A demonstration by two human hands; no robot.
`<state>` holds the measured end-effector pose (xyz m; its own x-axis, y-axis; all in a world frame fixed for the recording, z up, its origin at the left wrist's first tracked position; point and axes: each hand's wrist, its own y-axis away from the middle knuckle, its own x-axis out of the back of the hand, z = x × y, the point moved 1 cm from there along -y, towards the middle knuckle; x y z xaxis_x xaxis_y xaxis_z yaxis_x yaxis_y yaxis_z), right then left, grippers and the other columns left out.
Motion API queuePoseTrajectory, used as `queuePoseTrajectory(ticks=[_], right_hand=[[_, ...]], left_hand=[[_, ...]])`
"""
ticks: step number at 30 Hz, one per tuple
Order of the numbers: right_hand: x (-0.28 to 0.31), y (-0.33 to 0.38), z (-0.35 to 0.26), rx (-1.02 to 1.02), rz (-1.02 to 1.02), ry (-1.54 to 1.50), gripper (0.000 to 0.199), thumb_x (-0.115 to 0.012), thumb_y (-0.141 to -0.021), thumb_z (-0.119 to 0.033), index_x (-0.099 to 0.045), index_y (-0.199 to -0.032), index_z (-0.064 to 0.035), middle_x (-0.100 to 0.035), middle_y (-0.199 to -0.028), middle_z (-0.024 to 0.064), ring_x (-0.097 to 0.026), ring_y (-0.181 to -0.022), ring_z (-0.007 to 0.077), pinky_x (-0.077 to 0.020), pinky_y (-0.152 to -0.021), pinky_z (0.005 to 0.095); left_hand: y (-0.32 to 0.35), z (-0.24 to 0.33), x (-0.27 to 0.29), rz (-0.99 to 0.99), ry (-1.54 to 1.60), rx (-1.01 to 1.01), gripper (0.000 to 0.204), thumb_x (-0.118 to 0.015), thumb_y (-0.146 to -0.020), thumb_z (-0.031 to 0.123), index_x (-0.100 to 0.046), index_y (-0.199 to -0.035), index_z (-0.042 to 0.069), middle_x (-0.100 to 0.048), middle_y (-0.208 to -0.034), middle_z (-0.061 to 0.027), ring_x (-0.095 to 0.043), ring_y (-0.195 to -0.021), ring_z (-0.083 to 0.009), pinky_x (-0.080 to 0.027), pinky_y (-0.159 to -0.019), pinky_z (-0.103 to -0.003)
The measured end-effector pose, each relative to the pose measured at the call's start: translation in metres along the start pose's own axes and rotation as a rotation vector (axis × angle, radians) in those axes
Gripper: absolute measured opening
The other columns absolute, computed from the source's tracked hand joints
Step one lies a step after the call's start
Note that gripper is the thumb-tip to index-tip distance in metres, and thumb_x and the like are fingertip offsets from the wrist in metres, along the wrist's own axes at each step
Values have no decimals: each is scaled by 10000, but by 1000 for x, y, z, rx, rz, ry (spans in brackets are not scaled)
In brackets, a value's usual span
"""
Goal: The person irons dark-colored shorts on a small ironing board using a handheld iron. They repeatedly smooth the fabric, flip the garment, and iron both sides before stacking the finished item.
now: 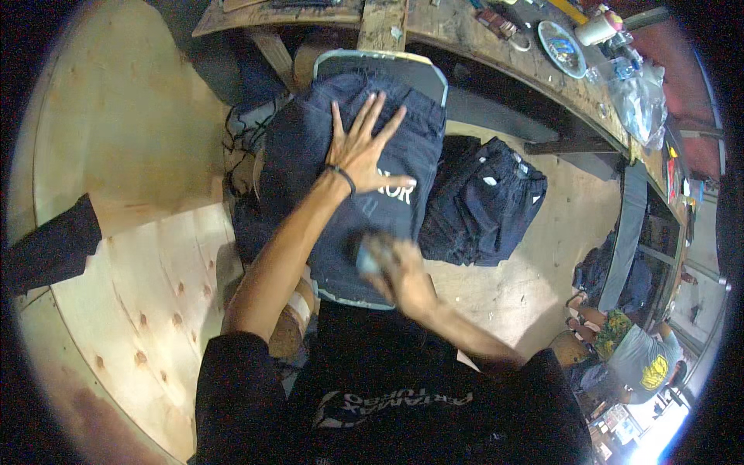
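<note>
I have my left hand spread on the cloth over the board; my right hand grips a blurred bluish block; the cloth looks soft, best held by its edges

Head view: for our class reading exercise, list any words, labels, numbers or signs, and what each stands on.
I'll place the texts without copying their wording.
Dark garment: large white capitals, legible only in part beside the left hand.
Wearer's black shirt: grey lettering; smaller marks below are too faint to read.
Dark clothes pile: small white patches, nothing readable.
Grey shirt at right: yellow print, too small.
</note>
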<state>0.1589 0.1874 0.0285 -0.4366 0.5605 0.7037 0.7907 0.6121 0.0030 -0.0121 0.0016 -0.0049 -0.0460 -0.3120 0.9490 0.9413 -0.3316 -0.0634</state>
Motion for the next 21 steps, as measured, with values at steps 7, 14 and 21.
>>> queuePoseTrajectory(ticks=[7,14,21], right_hand=[[-11,6,-12,-86,-92,-91,548,-819,-828,-89,-668,-1353,-37,-645,-1206,176,-607,-1098,368,-493,-941,498],[-57,51,-23,-32,-22,-142,668,-901,-802,-270,-628,-1352,-7,-607,-1016,187,-586,-991,378,-477,-856,507],[54,-131,76,58,529,357,661,-808,-901,-312,-544,-1373,67,-586,-1330,286,-535,-1291,476,-377,-1136,557]], left_hand=[[-10,-4,0,9,-21,24,1422,-695,-560,952,-191,-1694,257,-104,-1747,-215,-104,-1620,-381,14,-1179,-815],[-4,1,6,101,21,-23,1264,-707,-645,892,-305,-1663,258,-159,-1728,-228,-172,-1598,-402,-25,-1189,-804],[88,-27,-26,307,580,722,908,-514,-1023,624,-249,-1640,13,-362,-1614,-344,-394,-1466,-517,-322,-1217,-523]])
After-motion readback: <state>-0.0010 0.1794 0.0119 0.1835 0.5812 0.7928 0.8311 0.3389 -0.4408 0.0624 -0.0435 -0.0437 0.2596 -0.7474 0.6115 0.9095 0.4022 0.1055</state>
